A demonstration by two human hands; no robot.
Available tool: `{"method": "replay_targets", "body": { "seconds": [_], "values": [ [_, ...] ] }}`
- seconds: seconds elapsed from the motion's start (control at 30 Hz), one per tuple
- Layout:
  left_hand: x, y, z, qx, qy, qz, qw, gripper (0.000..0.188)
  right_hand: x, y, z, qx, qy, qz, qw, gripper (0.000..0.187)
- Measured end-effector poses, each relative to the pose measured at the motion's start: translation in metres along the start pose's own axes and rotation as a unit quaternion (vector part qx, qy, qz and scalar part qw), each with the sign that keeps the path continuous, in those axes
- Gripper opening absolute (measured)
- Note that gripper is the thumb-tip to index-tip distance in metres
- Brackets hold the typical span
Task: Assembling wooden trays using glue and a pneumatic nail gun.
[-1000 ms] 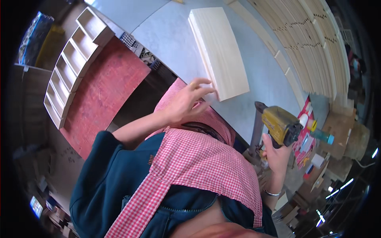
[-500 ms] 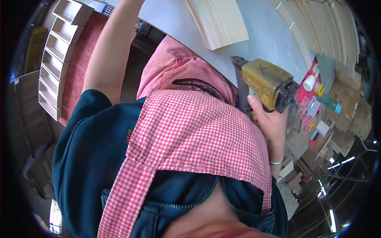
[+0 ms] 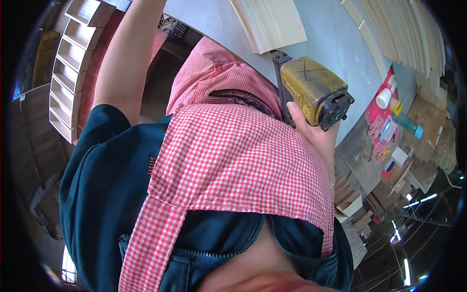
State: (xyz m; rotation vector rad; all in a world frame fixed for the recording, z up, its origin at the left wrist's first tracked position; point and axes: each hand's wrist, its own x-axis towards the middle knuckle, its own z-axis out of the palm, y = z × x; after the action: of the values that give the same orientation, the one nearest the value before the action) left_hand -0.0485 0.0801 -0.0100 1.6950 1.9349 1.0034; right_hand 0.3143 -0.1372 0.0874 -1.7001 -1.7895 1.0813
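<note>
My right hand (image 3: 315, 135) is wrapped round a worn yellow and black pneumatic nail gun (image 3: 311, 87), its thumb showing along the near side. The tool is held over the edge of a pale grey-blue table (image 3: 340, 53), its dark narrow end close to the corner of some thin light-wood boards (image 3: 275, 27). My left arm (image 3: 124, 63) reaches forward past the top edge of the view, so the left hand itself is out of sight.
At the left, a row of small open wooden boxes (image 3: 63, 100) stands beside a red surface. Many wooden strips (image 3: 404, 39) lie at the far right. Near them are a white roll (image 3: 383, 99), a clear bottle with a teal cap (image 3: 407, 125) and a small white box (image 3: 399, 155).
The nail gun in my right hand has moved left and slightly forward, closer to the boards. My left arm has shifted a little to the left.
</note>
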Motion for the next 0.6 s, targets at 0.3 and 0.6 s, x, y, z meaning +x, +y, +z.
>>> {"method": "replay_targets", "body": {
  "seconds": [0.3, 0.6],
  "values": [
    [-0.009, 0.005, 0.007, -0.022, 0.042, -0.002, 0.999, 0.044, 0.002, 0.006, 0.0, 0.019, 0.011, -0.01, 1.0, 0.041],
    [-0.015, 0.009, 0.02, -0.058, 0.059, -0.032, 0.996, 0.043, 0.02, -0.021, -0.051, -0.027, -0.042, 0.033, 0.998, 0.036]
  ]
}}
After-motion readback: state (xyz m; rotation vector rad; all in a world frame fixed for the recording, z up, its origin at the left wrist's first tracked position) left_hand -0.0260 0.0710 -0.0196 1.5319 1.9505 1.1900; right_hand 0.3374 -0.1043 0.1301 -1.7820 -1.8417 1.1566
